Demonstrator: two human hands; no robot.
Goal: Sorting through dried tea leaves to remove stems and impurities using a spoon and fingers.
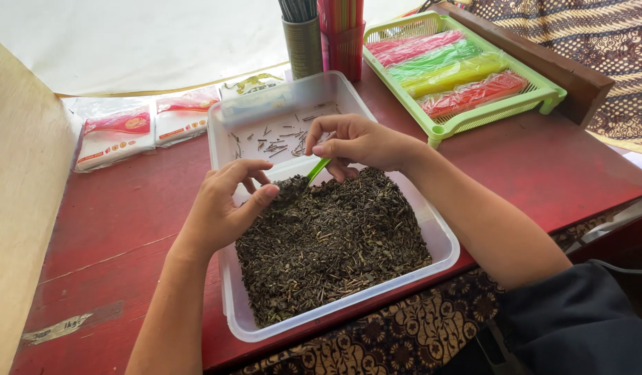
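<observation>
Filling the near half of a clear plastic tub (442,239), the heap of dark dried tea leaves (331,243) is what we work in, and the tub sits at the near edge of the red desk (543,167). Our right hand (359,142) hovers over the far edge of the heap, its fingers (328,148) pinched shut on a small green scoop (318,167) whose tip dips into the leaves. Our left hand (227,205) rests at the heap's left side, fingers curled loosely with the thumb touching the leaves; whether it grips any we cannot tell. Loose stems (279,142) lie scattered on the tub's bare far half. Toward the desk's far left lie white packets (144,128). At the far right corner stands a green tray (547,94) of coloured sleeves, with a metal cup (303,45) just beside it.
</observation>
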